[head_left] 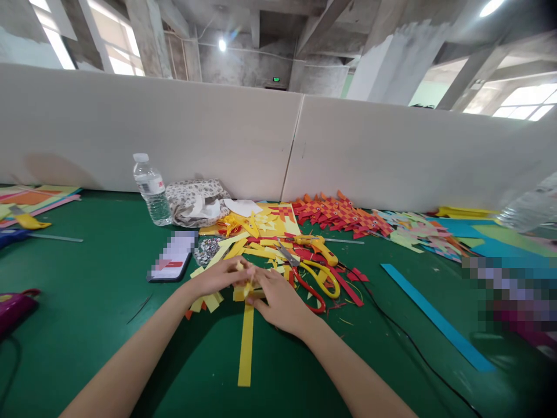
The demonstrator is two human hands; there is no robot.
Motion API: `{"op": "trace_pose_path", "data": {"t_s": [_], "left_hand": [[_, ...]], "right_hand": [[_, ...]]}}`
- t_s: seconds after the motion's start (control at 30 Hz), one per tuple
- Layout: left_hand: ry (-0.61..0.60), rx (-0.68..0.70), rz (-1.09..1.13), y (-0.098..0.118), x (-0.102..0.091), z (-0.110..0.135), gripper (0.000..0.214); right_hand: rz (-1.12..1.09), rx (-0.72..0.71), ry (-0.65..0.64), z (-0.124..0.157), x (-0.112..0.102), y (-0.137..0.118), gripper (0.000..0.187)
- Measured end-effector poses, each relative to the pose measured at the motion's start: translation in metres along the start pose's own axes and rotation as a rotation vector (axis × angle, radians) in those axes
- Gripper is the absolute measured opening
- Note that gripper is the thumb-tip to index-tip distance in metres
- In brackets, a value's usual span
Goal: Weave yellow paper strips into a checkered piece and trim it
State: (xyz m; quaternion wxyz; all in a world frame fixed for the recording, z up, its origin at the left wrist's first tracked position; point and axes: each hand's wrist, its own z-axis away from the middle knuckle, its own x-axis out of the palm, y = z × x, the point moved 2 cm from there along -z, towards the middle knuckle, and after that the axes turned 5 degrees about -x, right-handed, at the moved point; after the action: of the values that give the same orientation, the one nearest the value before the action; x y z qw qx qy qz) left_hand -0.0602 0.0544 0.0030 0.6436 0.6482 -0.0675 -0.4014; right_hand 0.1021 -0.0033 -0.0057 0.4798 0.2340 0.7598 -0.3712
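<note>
My left hand (220, 277) and my right hand (278, 299) meet over a small woven piece of yellow paper strips (244, 287) on the green table (87, 313). Both hands pinch that piece with closed fingers. One long yellow strip (246, 345) hangs from it toward me. Loose yellow strips (209, 302) lie under my left hand. Yellow-handled scissors (319, 273) and red-handled scissors (308, 287) lie just right of my right hand.
A phone (172, 257) and a water bottle (151, 190) stand left of the pile. Finished red-orange woven pieces (339, 215) lie at the back. A blue strip (435, 316) and a black cable (404, 339) lie right; white partition (174, 133) behind.
</note>
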Motion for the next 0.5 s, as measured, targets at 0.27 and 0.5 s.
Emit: {"op": "trace_pose_path", "data": {"t_s": [0.27, 0.5], "left_hand": [[0.041, -0.06, 0.092, -0.005, 0.001, -0.002, 0.052], [0.081, -0.055, 0.088, -0.004, 0.003, -0.002, 0.052]], "right_hand": [[0.022, 0.094, 0.186, -0.001, -0.003, 0.004, 0.074], [-0.001, -0.002, 0.542, 0.006, -0.023, -0.003, 0.058]]}}
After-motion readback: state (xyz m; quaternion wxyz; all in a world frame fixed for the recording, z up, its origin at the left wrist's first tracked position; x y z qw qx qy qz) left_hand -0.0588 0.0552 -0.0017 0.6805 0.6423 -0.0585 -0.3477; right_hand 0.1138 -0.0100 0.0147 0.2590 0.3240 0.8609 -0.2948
